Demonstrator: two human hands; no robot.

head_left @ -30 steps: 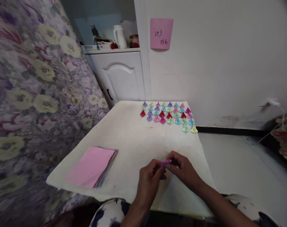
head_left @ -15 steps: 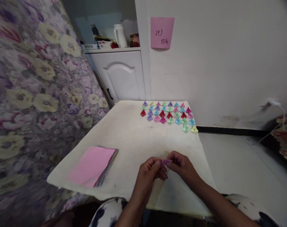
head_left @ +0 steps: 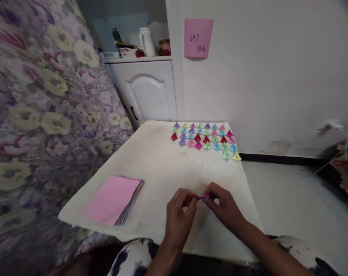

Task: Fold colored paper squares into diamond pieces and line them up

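A small folded piece of purple-pink paper [head_left: 202, 197] is pinched between my two hands over the near right part of the table. My left hand [head_left: 180, 210] grips its left end between thumb and fingertips. The right end sits between the thumb and fingers of my right hand [head_left: 221, 200]. Only a thin edge of the paper shows; fingers hide the rest. Beyond my hands, several small folded paper pieces [head_left: 206, 139] in many colours lie in rows at the far right of the table.
The table [head_left: 151, 161] wears a cream cloth. On its left lies a stack of coloured paper [head_left: 116, 199], pink on top. A floral curtain [head_left: 53, 115] hangs at the left. Behind stand a white cabinet [head_left: 151, 92] and a wall with a pink note [head_left: 198, 38].
My left hand has turned, its fingers now curled over the paper's end with a gap by the thumb. The folded paper shows flatter and thinner. My right hand has barely moved.
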